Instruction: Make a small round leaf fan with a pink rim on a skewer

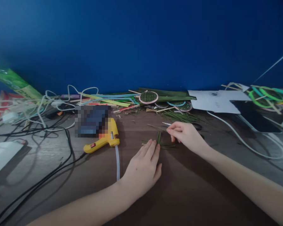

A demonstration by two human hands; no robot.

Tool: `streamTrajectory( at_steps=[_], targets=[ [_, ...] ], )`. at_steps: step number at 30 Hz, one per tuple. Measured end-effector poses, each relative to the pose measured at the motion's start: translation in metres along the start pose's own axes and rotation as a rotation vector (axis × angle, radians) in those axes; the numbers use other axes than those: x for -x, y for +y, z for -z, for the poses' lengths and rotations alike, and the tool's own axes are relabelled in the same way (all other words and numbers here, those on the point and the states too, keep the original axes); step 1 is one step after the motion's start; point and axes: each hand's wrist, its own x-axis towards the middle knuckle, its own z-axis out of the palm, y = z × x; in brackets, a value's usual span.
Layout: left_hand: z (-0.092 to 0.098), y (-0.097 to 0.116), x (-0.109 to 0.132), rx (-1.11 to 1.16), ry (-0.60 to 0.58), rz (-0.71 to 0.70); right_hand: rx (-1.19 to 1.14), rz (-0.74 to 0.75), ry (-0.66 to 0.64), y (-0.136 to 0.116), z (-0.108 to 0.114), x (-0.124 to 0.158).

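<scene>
My left hand [142, 168] lies flat on the brown table, fingertips pressing on the near end of several crossed green leaf strips [159, 137]. Its fingers are stretched out close together. To the right and a little farther back, my right hand [182, 133] pinches a thin leaf strip [155, 127] that points left above the crossed strips. Just behind the right fingers show the metal tips of scissors [166, 124], whose dark handles are partly hidden by that hand. Cut green strips [181, 116] lie in a loose heap behind the scissors.
A yellow glue gun [103, 141] with a clear glue stick lies left, beside a blurred dark device [91, 121]. Cables and a white power strip [4, 155] are far left. Behind lie round woven pieces [148, 97], leaves and coloured strips; right, white paper [214, 101] and a phone [256, 116].
</scene>
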Motion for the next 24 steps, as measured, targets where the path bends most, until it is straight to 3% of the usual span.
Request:
streamTrajectory(
  at_steps=[24],
  targets=[
    [-0.0005, -0.0002, 0.0003, -0.025, -0.005, -0.003, 0.043, 0.007, -0.020, -0.0039, 0.0020, -0.0019]
  ],
)
